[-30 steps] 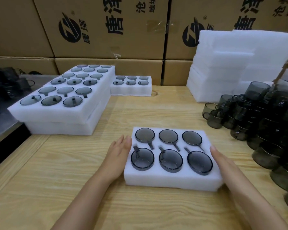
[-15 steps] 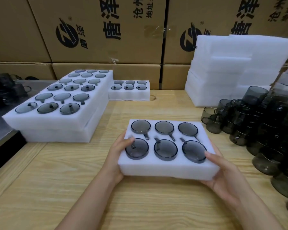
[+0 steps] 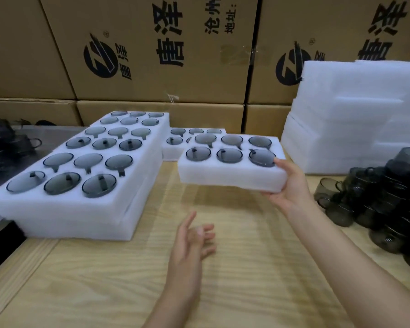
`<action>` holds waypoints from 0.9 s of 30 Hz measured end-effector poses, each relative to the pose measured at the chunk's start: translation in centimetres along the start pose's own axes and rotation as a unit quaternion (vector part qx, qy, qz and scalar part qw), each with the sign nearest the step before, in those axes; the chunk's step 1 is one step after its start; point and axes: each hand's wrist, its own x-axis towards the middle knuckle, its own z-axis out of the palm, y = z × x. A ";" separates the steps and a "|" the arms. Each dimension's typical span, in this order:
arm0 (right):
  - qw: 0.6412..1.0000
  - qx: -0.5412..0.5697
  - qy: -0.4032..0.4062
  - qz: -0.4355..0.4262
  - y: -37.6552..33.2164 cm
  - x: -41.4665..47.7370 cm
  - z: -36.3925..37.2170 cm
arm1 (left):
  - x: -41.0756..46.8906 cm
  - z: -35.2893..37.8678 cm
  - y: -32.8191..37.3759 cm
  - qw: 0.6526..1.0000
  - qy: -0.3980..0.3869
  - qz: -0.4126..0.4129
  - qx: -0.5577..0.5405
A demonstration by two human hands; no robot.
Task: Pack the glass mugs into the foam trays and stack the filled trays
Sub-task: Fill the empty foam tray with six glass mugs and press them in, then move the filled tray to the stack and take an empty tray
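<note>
Our right hand (image 3: 291, 185) grips the tray (image 3: 230, 176) by its near right corner, thumb on top and fingers beneath, holding it clear above the table (image 3: 246, 268). Six round, smoky glass mugs (image 3: 229, 155) sit in its soft white foam wells. Our left hand (image 3: 189, 242) hovers lower, fingers loose, holding nothing. There's bare wood grain under the tray. The filled stack (image 3: 81, 209) stands just left, with square foam slabs (image 3: 353, 129) and loose mugs (image 3: 388, 197) on the right.

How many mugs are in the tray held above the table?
6. Far-row mugs: left, middle, right. Near row: left, middle, right, beside the thumb of the right hand gripping the foam tray. Every pocket is filled; none look hidden.
</note>
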 end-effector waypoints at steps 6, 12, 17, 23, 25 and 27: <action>1.000 0.011 0.005 -0.016 -1.1 9.2 5.8 | 0.2 -0.2 -0.6 0.994 -0.068 0.031 0.081; 0.998 -0.046 0.044 -0.015 0.1 15.3 8.4 | 0.7 0.0 -1.2 0.987 -0.066 0.030 0.143; 0.983 -0.155 0.077 -0.059 2.2 18.3 9.0 | 0.9 0.5 -1.1 0.987 -0.048 0.022 0.150; 0.963 -0.249 0.015 -0.105 3.7 19.3 6.8 | 0.8 0.3 -0.1 0.974 -0.096 0.010 0.203; 0.965 -0.240 0.027 -0.107 3.8 20.0 6.9 | 0.9 0.2 0.1 0.968 -0.123 -0.003 0.220; 0.945 -0.307 0.037 -0.110 4.0 20.7 7.3 | 1.0 0.0 0.1 0.961 -0.146 -0.027 0.232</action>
